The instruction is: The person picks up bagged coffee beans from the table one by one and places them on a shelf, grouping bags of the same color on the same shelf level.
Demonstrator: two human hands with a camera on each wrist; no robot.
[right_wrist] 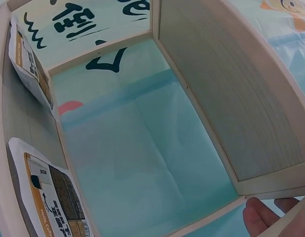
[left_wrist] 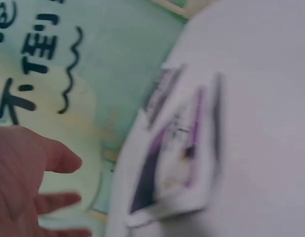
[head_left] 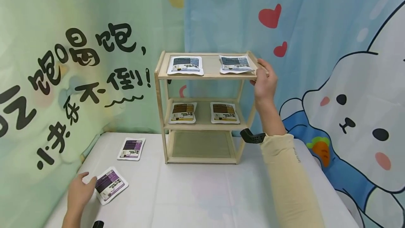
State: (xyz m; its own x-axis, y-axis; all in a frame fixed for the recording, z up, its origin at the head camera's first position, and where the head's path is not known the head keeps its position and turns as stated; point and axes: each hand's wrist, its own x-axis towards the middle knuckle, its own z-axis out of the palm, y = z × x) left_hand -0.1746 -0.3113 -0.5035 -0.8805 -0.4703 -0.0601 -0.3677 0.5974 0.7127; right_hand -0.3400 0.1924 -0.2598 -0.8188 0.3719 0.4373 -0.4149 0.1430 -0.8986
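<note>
White counter (head_left: 190, 192) carries the wooden rack (head_left: 202, 127), upright. Right hand (head_left: 265, 82) is curled round its top right corner, probably to steady it. Left hand (head_left: 80, 190): fingers spread, no grip visible, right beside near purple packet (head_left: 111, 186); contact unclear. Far purple packet (head_left: 131, 149) lies beyond. Blue packets (head_left: 185, 65) on top, brown packets (head_left: 182, 113) mid-shelf, presumably colour-sorted.
</note>
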